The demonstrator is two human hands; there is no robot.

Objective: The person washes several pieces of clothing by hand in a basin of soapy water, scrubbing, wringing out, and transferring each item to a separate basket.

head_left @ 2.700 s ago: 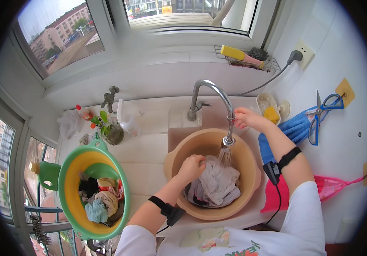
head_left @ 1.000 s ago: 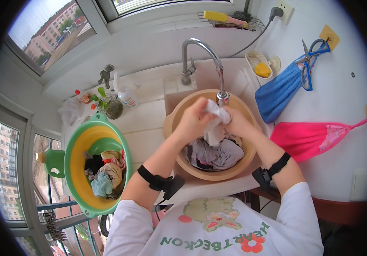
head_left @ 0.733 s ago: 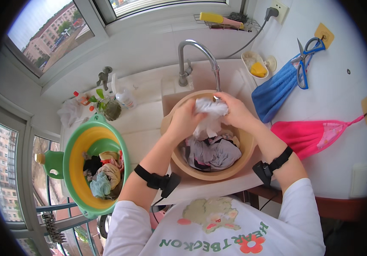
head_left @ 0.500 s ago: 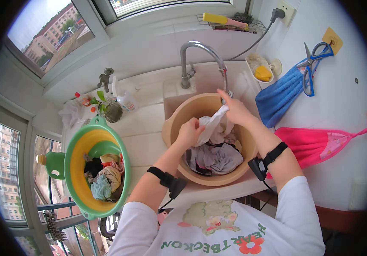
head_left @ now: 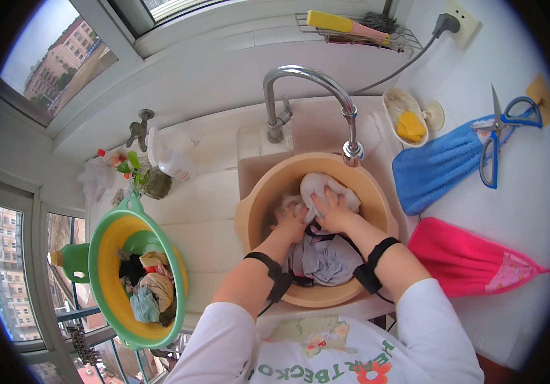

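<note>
Fingers, right hand [head_left: 334, 212]: spread and unclenched, resting on a bunched white cloth [head_left: 313, 184] in the rear half of the tan basin [head_left: 376, 214].

Fingers, left hand [head_left: 291, 222]: lowered among the cloth just beside the right hand, blurred; whether they grip anything cannot be told.

Grey garment [head_left: 334, 259], one: crumpled, dark-edged, in the near part of the same basin, below both hands.

Basin: round, side-handled, standing at the sink [head_left: 375, 118]. Curved chrome faucet [head_left: 351, 153]: spout above the basin's rear rim.

Green-and-yellow tub [head_left: 103, 265], one: left of the basin, well apart, containing a heap of mixed clothes [head_left: 158, 288].

Desk [head_left: 214, 221]: pale, ridged; at its rear, a white bottle [head_left: 171, 164] near a leafy plant [head_left: 133, 168].

Right wall: blue towel [head_left: 428, 178], blue-handled scissors [head_left: 495, 127], pink towel [head_left: 457, 256], all hanging.
</note>
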